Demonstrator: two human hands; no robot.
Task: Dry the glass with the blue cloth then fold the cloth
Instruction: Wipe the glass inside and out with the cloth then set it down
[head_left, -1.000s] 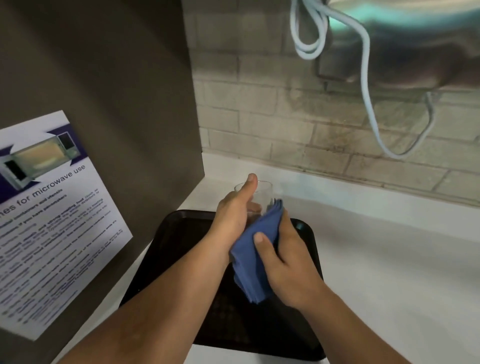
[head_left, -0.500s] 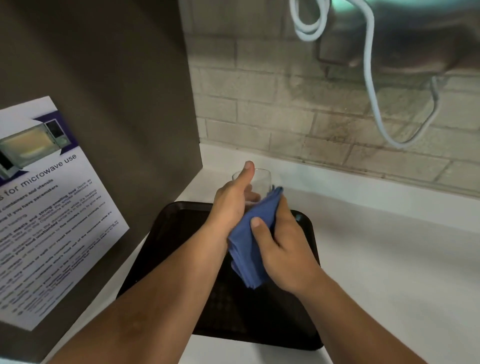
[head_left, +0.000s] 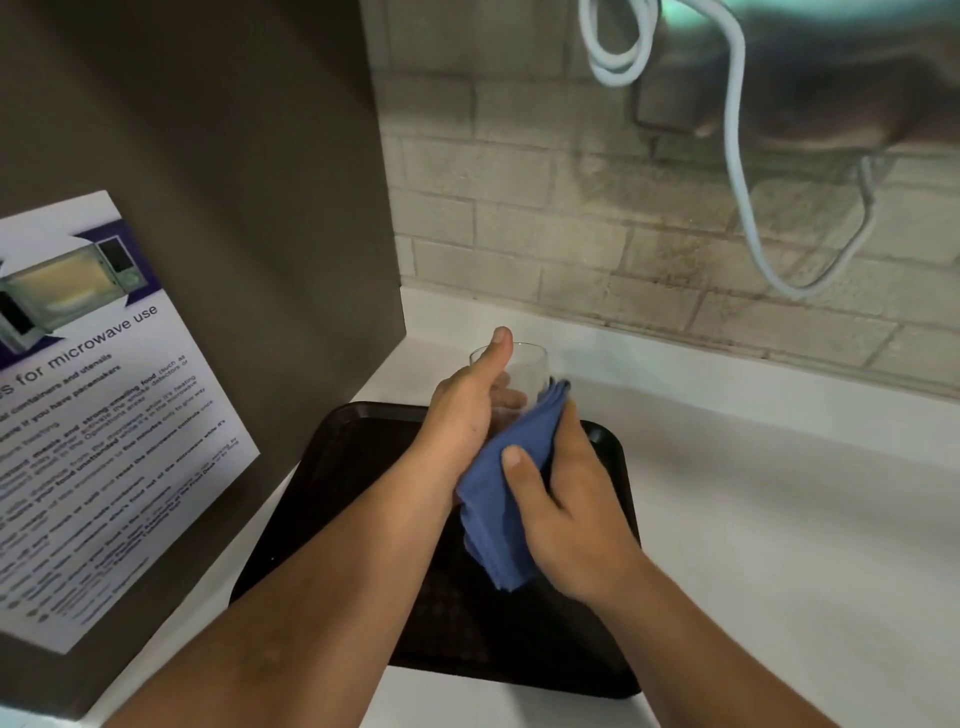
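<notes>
Head view: little has changed. The left hand (head_left: 467, 410) still grips the glass (head_left: 522, 371), the right hand (head_left: 566, 514) still rubs the cloth (head_left: 498, 499) on it. Drying goes on.

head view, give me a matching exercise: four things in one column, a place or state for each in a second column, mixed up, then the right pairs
Things:
1. glass
2. blue cloth
3. black tray
4. white cable

Places or states:
A. lying flat on the white counter, under both hands
B. hanging in loops in front of the brick wall
C. gripped in the left hand, thumb up along its side
D. bunched in the right hand, pressed against the glass

Pairs: 1-C, 2-D, 3-A, 4-B
</notes>
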